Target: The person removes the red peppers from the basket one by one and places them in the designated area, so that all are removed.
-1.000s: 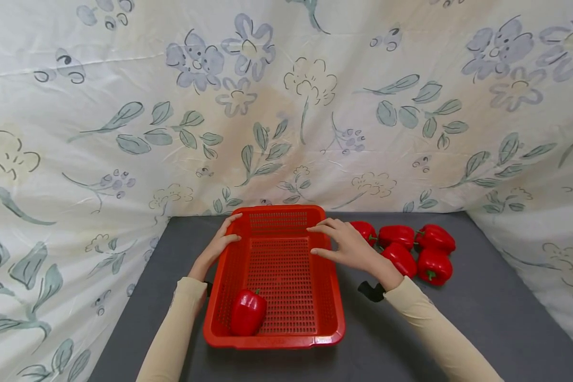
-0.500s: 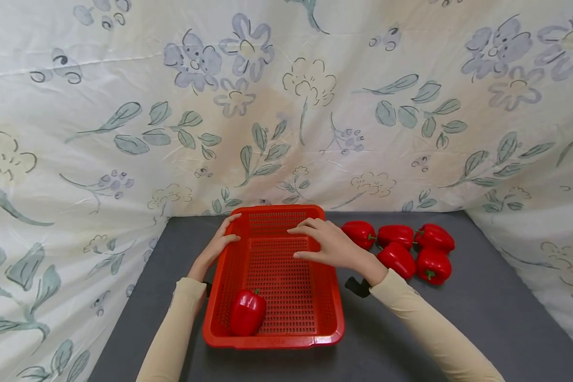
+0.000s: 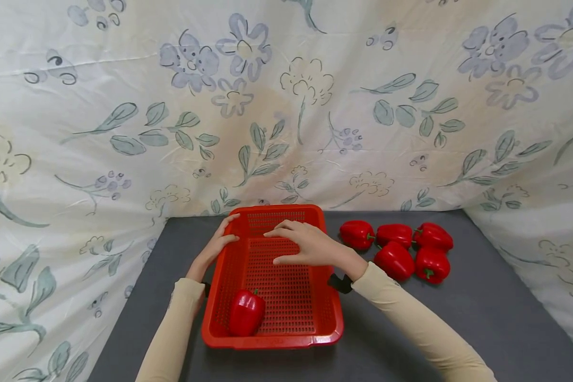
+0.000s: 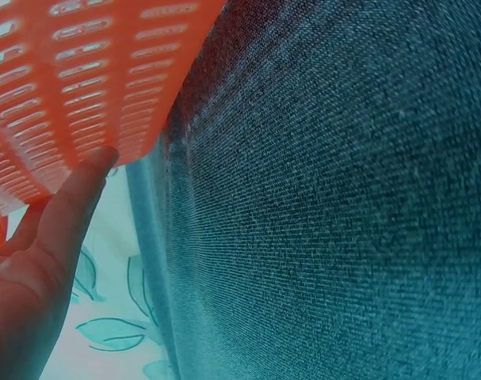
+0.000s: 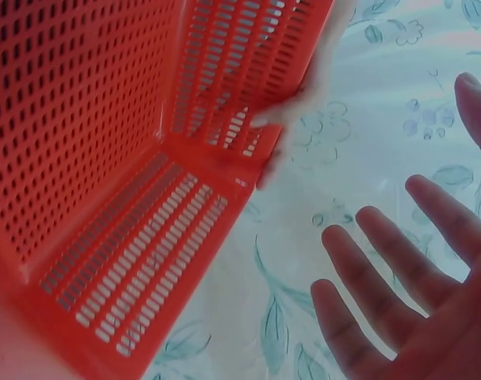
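Note:
A red plastic basket (image 3: 272,342) with perforated walls and floor stands on the dark tabletop. My left hand (image 3: 215,247) holds its left rim near the far corner, thumb over the edge and fingers along the outer wall (image 4: 89,87). Over the basket hovers my right hand (image 3: 310,245), fingers spread and holding nothing; the right wrist view shows its fingers (image 5: 383,277) apart from the basket. One glossy red bell pepper (image 3: 246,313) lies inside, at the near left corner.
Right of the basket, several more red bell peppers lie grouped on the table, among them a pepper (image 3: 395,261) in the front row. A flower-patterned cloth (image 3: 305,116) hangs behind the table and down its sides.
The right hand has moved left, from above the basket's right rim to above its middle. The left hand stays on the rim, and the basket and peppers keep their places.

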Available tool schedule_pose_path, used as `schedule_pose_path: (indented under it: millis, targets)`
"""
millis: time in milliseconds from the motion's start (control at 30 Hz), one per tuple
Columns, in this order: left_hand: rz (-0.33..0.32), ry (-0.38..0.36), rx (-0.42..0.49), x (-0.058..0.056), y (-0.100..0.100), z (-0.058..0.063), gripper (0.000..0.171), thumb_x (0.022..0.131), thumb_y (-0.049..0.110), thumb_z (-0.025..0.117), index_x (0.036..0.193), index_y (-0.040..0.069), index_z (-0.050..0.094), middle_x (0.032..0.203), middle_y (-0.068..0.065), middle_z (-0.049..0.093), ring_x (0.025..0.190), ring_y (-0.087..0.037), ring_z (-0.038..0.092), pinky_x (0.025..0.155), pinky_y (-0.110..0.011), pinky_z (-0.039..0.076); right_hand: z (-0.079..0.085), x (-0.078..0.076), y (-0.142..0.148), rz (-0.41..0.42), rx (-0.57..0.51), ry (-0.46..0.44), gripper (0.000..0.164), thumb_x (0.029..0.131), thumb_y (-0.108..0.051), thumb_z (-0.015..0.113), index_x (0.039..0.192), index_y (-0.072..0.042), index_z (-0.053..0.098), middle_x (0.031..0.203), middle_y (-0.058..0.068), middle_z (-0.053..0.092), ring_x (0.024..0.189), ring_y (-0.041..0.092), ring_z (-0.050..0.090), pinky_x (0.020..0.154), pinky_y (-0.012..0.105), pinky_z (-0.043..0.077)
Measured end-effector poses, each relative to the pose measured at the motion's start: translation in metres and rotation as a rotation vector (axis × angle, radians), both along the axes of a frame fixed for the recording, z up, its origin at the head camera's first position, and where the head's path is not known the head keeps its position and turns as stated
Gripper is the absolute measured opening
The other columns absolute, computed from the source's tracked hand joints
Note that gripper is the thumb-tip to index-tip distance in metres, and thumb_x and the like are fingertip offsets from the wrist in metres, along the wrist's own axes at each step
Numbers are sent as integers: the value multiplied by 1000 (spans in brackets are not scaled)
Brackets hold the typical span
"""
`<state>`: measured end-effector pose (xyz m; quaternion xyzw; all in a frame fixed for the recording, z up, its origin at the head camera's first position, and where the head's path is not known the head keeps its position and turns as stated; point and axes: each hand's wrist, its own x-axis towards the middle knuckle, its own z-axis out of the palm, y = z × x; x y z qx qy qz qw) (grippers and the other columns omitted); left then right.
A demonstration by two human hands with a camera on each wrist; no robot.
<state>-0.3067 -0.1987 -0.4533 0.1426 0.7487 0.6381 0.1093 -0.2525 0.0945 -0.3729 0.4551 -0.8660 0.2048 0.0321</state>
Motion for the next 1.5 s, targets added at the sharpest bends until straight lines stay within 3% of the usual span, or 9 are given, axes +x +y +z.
schedule_pose_path:
  millis: [333, 567, 933, 1133, 1367, 1500]
  targets:
    - [1, 31, -33, 0, 0, 0, 62, 91, -6, 38, 147, 8, 16, 150, -20, 11, 125, -49, 29, 83, -32, 42, -12, 2, -28, 96, 44, -65, 62, 80, -53, 63, 135, -29, 47, 128, -4, 51, 112, 10, 50, 91, 33, 46]
    - [-18, 21, 7, 0, 1, 3, 63, 91, -5, 38, 148, 8, 13, 149, -23, 13, 123, -53, 29, 86, -42, 45, -22, 2, -41, 149, 78, -114, 63, 80, -49, 65, 136, -28, 46, 130, -5, 50, 113, 9, 50, 93, 32, 45]
    - [-20, 36, 12, -1, 0, 4, 62, 92, -7, 37, 148, 6, 13, 150, -21, 11, 126, -50, 26, 92, -50, 41, -40, 0, -58, 297, 104, -306, 68, 78, -46, 68, 138, -25, 42, 134, -3, 46, 117, 6, 45, 94, 25, 44]
    - [-10, 37, 12, -1, 1, 3, 62, 92, -6, 37, 148, 6, 13, 150, -21, 10, 128, -48, 24, 95, -54, 36, -48, 1, -68, 361, 171, -428, 74, 77, -43, 70, 140, -19, 41, 136, 2, 43, 121, 15, 42, 93, 26, 44]
    - [19, 55, -25, -1, 1, 0, 63, 91, -6, 40, 148, 7, 16, 153, -14, 8, 134, -39, 21, 94, -41, 32, -53, 3, -75, 380, 243, -488, 74, 78, -41, 71, 141, -20, 38, 136, 1, 42, 122, 14, 39, 95, 23, 41]
    - [16, 51, -21, 0, 1, 0, 63, 91, -6, 40, 148, 7, 15, 152, -15, 8, 133, -40, 23, 93, -40, 34, -56, 2, -76, 374, 262, -515, 75, 76, -40, 72, 141, -21, 38, 135, -1, 42, 120, 11, 40, 92, 22, 42]
